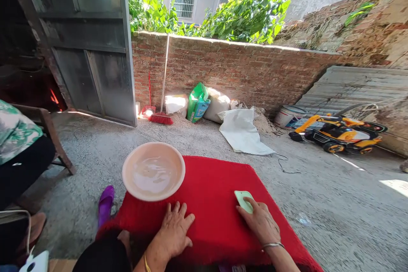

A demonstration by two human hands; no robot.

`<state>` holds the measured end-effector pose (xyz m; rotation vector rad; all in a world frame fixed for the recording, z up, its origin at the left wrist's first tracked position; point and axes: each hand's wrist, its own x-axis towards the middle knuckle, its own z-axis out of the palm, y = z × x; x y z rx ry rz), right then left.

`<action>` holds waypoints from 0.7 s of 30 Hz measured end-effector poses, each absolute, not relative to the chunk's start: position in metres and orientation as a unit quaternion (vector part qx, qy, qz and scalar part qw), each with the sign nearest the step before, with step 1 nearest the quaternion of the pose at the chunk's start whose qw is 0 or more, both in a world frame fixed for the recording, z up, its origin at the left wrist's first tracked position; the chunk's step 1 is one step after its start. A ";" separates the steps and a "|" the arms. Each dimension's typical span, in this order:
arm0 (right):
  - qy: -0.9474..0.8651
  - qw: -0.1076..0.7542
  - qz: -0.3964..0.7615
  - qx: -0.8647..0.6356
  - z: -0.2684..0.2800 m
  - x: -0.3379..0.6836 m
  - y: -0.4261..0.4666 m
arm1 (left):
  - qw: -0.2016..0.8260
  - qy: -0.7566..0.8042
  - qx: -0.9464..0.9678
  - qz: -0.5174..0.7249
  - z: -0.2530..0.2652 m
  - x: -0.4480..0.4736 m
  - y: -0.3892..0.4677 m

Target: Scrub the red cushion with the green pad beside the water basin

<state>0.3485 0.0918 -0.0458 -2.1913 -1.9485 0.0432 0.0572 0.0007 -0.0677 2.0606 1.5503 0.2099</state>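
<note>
A red cloth (pixel 219 191) covers the low table in front of me. My left hand (pixel 177 227) lies on its near part with the fingers spread, holding nothing. Just beyond those fingers stands a peach-coloured basin (pixel 127 180) with water in it, on the far left corner of the cloth. My right hand (pixel 259 221) is closed around a small, flat, pale green block (pixel 242 198) with rounded corners, low over the right side of the cloth. Fingers and palm cover part of the block, and its underside is hidden, so I cannot tell its exact kind.
A person in a patterned top (pixel 17 129) sits on a wooden chair (pixel 52 136) at left. A purple shoe (pixel 106 204) is by the table. Along the brick wall (pixel 248 68) are a broom (pixel 161 118) and sacks (pixel 198 104); a toy excavator (pixel 341 134) stands at right.
</note>
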 end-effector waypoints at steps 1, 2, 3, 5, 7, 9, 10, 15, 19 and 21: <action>-0.670 0.110 0.030 -0.734 -0.046 0.339 0.088 | 0.270 0.578 0.767 0.071 -0.068 0.057 0.001; -0.684 0.118 0.047 -0.719 -0.047 0.325 0.083 | 0.268 0.579 0.767 0.064 -0.068 0.056 0.002; -0.704 0.127 0.061 -0.697 -0.048 0.309 0.078 | 0.267 0.581 0.767 0.057 -0.067 0.056 0.002; -0.747 0.143 0.076 -0.645 -0.050 0.276 0.070 | 0.270 0.583 0.765 0.047 -0.066 0.053 0.002; -0.773 0.137 0.083 -0.614 -0.051 0.253 0.067 | 0.271 0.585 0.763 0.041 -0.065 0.050 0.002; -0.775 0.119 0.081 -0.616 -0.050 0.250 0.067 | 0.271 0.586 0.763 0.040 -0.066 0.048 0.001; -0.767 0.112 0.079 -0.627 -0.048 0.257 0.068 | 0.272 0.586 0.763 0.039 -0.067 0.047 0.001; -0.661 0.078 0.065 -0.743 -0.029 0.335 0.074 | 0.275 0.586 0.762 0.014 -0.072 0.048 0.004; -0.616 0.075 0.046 -0.783 -0.019 0.364 0.074 | 0.268 0.592 0.760 0.006 -0.071 0.048 0.005; -0.632 0.090 0.049 -0.768 -0.022 0.348 0.070 | 0.264 0.595 0.759 0.002 -0.069 0.047 0.005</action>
